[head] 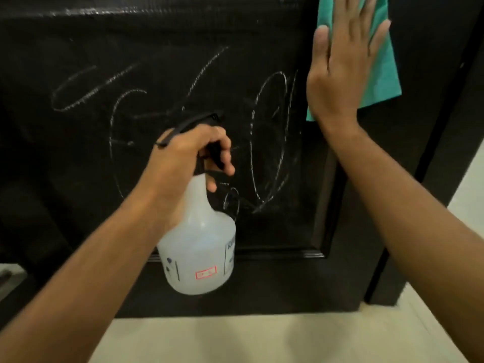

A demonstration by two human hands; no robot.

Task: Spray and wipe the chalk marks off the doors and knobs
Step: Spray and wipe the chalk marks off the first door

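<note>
The right hand (343, 66) lies flat against the door (78, 166), fingers straight and slightly spread, pressing a green cloth (385, 66) onto the dark surface near the door's right edge. The cloth hangs down behind the palm, its lower corners showing on either side of the wrist, and its top runs out of the picture. The fingertips are cut off by the upper edge.

The left hand (188, 155) is curled round the neck of a spray bottle (199, 244), with fingers wrapped over the black trigger (214, 153). The black nozzle (209, 119) points toward the door, close to its surface. The bottle is translucent white, hangs below the fist, and carries a small red label (206, 272) and some dark print on its side. Whether it holds liquid cannot be told.

The door is black with a raised moulding framing a sunken panel; the moulding's lower right corner shows just right of the bottle. White chalk marks (272, 137) cover the panel: a tall looped oval just left of the right hand, a long slanting stroke above the nozzle, a flat loop at upper left, and a curved line running down behind the left wrist. A small loop sits just beside the bottle's shoulder. The strip under the cloth lies outside the panel, on the door's frame part.

Below the door is a pale floor (235, 341), which also shows at the right past the door's edge. No knob shows.
</note>
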